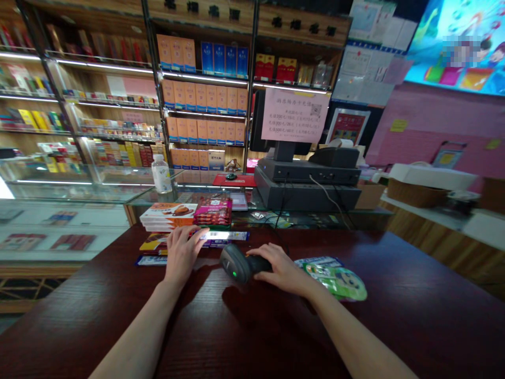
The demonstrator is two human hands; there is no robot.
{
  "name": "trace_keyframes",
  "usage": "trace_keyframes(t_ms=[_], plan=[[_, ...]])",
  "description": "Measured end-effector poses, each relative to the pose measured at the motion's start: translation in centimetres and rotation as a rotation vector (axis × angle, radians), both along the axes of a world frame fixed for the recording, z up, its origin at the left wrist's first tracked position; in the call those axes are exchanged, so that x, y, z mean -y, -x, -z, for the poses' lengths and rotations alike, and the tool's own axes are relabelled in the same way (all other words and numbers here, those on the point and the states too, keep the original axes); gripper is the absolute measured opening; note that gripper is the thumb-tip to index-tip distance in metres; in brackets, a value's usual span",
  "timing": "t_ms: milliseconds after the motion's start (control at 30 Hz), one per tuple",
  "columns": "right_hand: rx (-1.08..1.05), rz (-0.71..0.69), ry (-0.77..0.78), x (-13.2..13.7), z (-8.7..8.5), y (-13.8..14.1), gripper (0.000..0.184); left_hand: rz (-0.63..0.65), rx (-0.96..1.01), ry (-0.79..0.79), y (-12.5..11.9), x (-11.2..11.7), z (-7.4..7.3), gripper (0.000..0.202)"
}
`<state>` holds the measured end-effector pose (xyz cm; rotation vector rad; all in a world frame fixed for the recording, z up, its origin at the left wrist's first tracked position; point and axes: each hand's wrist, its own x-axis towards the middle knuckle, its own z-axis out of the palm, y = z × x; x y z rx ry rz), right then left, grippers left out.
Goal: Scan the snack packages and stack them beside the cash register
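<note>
My right hand (pixel 279 267) is wrapped round the handle of a dark grey barcode scanner (pixel 235 264), whose small green light is lit. The scanner's head points left and away, and a bright patch falls on a narrow blue-and-white packet (pixel 239 236). My left hand (pixel 182 253) pinches that packet by its left end. Behind the hand lie stacked orange-and-white boxes (pixel 168 215) and dark red packets (pixel 213 211). A yellow-and-brown package (pixel 153 244) and a blue-and-white strip packet (pixel 152 261) are partly hidden by my left hand. Green pouches (pixel 339 281) lie beside my right forearm.
A dark wooden counter (pixel 197 337) spans the front. Behind it, a glass case holds a clear bottle (pixel 161 175), a mouse on a red mat (pixel 244 180) and a till (pixel 307 181) with cables. Shelves of boxes (pixel 205 98) line the back wall; a white-lidded box (pixel 432 176) stands right.
</note>
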<state>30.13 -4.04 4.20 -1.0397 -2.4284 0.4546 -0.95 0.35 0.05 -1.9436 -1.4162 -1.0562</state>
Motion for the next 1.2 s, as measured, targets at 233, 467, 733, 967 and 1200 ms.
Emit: trace_keyframes(t_ms=[233,467,733,967,1200], plan=[[0.037,-0.002,0.044,0.3,0.9,-0.5,0.05,0.008,0.005,-0.002,0.1,0.1,-0.2,0.031],[0.071,-0.044,0.097,1.2,2.0,-1.8,0.055,0.006,0.021,0.003,0.0,0.2,-0.2,0.031],[0.07,-0.038,0.144,1.6,2.1,-2.1,0.058,0.013,0.03,-0.004,-0.1,0.4,-0.4,0.031],[0.095,-0.05,0.194,2.0,0.8,-2.3,0.065,0.036,0.067,0.008,-0.3,0.6,-0.7,0.031],[-0.056,0.083,-0.085,-0.1,1.0,-1.8,0.049,0.072,0.057,0.015,-0.5,0.6,-0.6,0.032]])
